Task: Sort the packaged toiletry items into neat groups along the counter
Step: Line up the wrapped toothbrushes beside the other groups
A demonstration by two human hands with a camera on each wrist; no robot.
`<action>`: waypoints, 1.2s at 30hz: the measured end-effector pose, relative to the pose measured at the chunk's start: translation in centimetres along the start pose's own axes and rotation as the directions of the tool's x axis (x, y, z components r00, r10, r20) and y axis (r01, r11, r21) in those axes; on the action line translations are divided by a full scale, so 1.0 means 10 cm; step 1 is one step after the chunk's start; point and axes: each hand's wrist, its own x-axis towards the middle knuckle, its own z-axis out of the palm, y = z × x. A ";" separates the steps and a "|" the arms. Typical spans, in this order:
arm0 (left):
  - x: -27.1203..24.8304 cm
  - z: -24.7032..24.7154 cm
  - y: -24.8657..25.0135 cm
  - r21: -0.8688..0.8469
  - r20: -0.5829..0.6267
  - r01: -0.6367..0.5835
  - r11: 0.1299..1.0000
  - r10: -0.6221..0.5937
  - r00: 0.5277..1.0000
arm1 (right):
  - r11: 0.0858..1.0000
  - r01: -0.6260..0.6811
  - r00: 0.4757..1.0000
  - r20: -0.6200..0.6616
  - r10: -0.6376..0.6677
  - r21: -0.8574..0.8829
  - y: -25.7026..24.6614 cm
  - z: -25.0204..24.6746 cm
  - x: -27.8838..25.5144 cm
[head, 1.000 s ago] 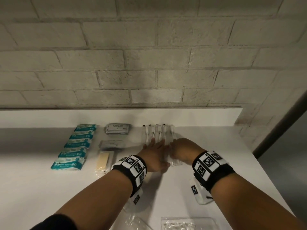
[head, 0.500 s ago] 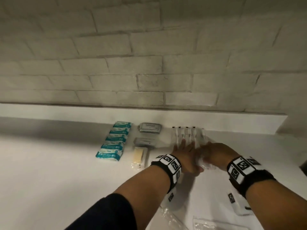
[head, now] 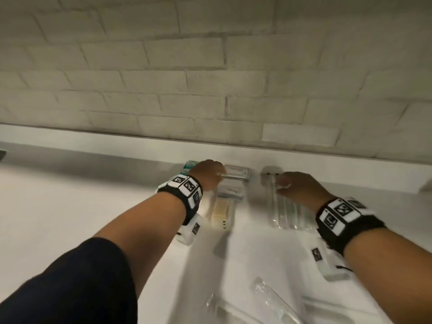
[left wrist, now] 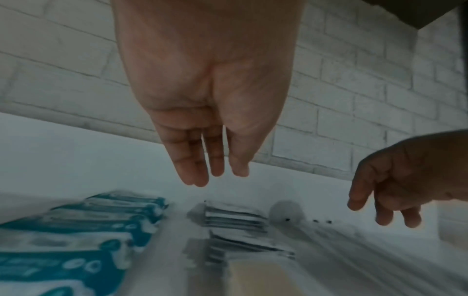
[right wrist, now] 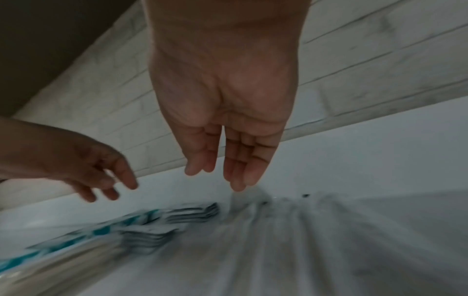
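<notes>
Both hands hover empty above the white counter [head: 70,206] with fingers straight. My left hand [head: 207,175] is above the grey sachet stacks [head: 236,174], beside the teal packets [left wrist: 83,226]. In the left wrist view its fingers [left wrist: 197,170] point down, clear of the sachets [left wrist: 235,216]. My right hand [head: 297,188] is over the row of clear-wrapped toothbrushes [head: 285,213]; its fingers [right wrist: 240,170] hang above the blurred wraps [right wrist: 278,230]. A pale yellow packet [head: 221,211] lies in front of the sachets.
A raised white ledge [head: 117,146] and brick wall [head: 210,78] close off the back. More clear plastic packets [head: 271,298] lie near the front edge between my arms. The counter's left half is bare white.
Both hands have lifted off the toothbrush row and spread apart; the left moved left over the sachets. The head view has swung and come closer.
</notes>
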 end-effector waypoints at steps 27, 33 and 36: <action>0.58 0.37 -0.29 0.073 0.218 -0.197 0.978 0.178 0.960 | 0.987 0.113 0.993 0.060 -0.106 -0.116 -0.63 0.77 0.80; 0.68 0.41 -0.29 0.101 0.216 -0.215 0.971 0.189 0.958 | 0.986 0.111 0.993 0.052 -0.105 -0.123 -0.62 0.77 0.83; 0.71 0.42 -0.33 0.104 0.214 -0.197 0.975 0.171 0.962 | 0.991 0.109 0.993 0.049 -0.106 -0.075 -0.58 0.77 0.83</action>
